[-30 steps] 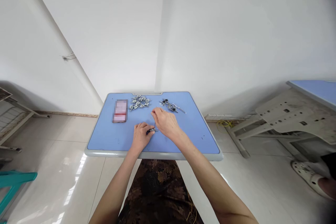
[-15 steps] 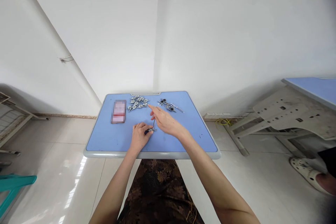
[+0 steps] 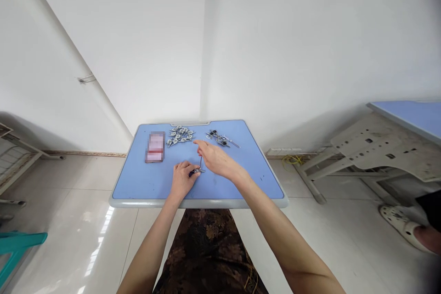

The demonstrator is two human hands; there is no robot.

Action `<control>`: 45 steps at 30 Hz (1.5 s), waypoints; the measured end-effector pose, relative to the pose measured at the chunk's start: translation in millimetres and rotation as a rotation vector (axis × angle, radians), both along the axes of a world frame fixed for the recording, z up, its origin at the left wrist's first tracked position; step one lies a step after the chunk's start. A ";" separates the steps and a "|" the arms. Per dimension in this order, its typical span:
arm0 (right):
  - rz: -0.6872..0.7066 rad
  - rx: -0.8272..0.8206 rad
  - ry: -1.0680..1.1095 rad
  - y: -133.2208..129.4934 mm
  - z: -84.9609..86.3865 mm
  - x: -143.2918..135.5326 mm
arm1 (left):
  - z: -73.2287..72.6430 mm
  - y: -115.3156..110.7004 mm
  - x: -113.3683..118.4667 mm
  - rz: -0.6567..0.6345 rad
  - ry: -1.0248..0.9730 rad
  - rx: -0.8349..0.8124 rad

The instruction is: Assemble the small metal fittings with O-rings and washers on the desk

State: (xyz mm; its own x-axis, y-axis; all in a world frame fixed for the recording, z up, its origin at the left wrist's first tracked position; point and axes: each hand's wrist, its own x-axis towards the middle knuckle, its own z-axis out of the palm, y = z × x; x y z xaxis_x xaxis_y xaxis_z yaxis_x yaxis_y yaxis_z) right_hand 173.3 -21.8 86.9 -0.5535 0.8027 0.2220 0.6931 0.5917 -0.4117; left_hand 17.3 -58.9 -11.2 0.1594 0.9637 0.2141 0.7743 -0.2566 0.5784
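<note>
On the blue desk, my left hand [image 3: 183,178] pinches a small metal part with a dark end [image 3: 196,171] against the surface. My right hand [image 3: 215,157] is closed around the top of a screwdriver [image 3: 200,162], whose thin shaft stands nearly upright with its tip at the part. The handle is hidden inside the hand. Beyond my hands lies a pile of small silver metal parts with round rings [image 3: 181,135]. To the right of it is a smaller group of similar parts with black round pieces [image 3: 217,137].
A phone with a blurred screen [image 3: 155,147] lies on the left of the desk [image 3: 144,186]. Thin metal rods [image 3: 233,142] lie beside the right group. A white wall rises behind. At the right are another desk [image 3: 409,115] and a person's foot in a clog [image 3: 396,223].
My right hand has tipped slightly, its fingers a little lower around the screwdriver. My left hand and the part stay in place; the whole view has shifted slightly.
</note>
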 end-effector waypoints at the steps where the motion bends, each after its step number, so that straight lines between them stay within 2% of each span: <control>1: 0.031 -0.021 0.034 -0.4 -1.7 1.3 | -0.3 0.3 -0.1 -0.001 -0.004 -0.004; 3: 0.040 -0.039 0.100 -0.4 -6.5 1.6 | -1.1 0.7 -0.1 -0.005 -0.012 -0.006; 8: -0.120 0.004 0.118 0.6 -16.2 -6.3 | -3.0 0.4 0.3 0.001 -0.016 0.010; 15: -0.312 -0.016 0.051 -10.8 -7.2 -16.5 | -3.7 1.2 1.5 0.005 -0.018 0.007; 21: -0.287 0.000 0.061 -10.4 -7.8 -15.3 | -2.2 1.4 -0.3 -0.017 -0.009 0.008; 28: -0.249 -0.029 0.428 -4.0 -22.6 -0.8 | -0.9 2.4 -1.8 -0.020 -0.020 -0.005; 32: -0.297 -0.087 0.873 -6.4 -34.0 9.8 | -1.6 3.7 -4.1 -0.020 -0.107 -0.011; 34: -0.355 -0.139 1.109 -5.8 -42.4 17.2 | -2.6 5.3 -7.8 -0.047 -0.211 -0.021; 36: -0.416 -0.186 1.253 -4.0 -53.6 24.9 | -4.1 7.4 -13.5 -0.095 -0.362 -0.048; 38: -0.465 -0.250 1.325 -1.3 -66.5 30.7 | -5.7 9.3 -20.1 -0.119 -0.536 -0.089; 41: -0.511 -0.357 1.366 2.6 -84.7 33.9 | -7.5 10.6 -28.1 -0.088 -0.750 -0.146; 45: -0.515 -0.412 1.381 5.9 -96.2 32.9 | -7.1 9.4 -30.9 -0.091 -0.865 -0.184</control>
State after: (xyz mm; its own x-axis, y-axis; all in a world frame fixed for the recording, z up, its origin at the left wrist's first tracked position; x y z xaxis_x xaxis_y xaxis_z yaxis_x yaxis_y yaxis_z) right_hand 206.2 -15.9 -9.3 0.2408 0.9700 0.0341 -0.2696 0.1006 -0.9577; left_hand -13.6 -49.5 -18.3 0.0912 0.9863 0.1376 0.0280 -0.1406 0.9897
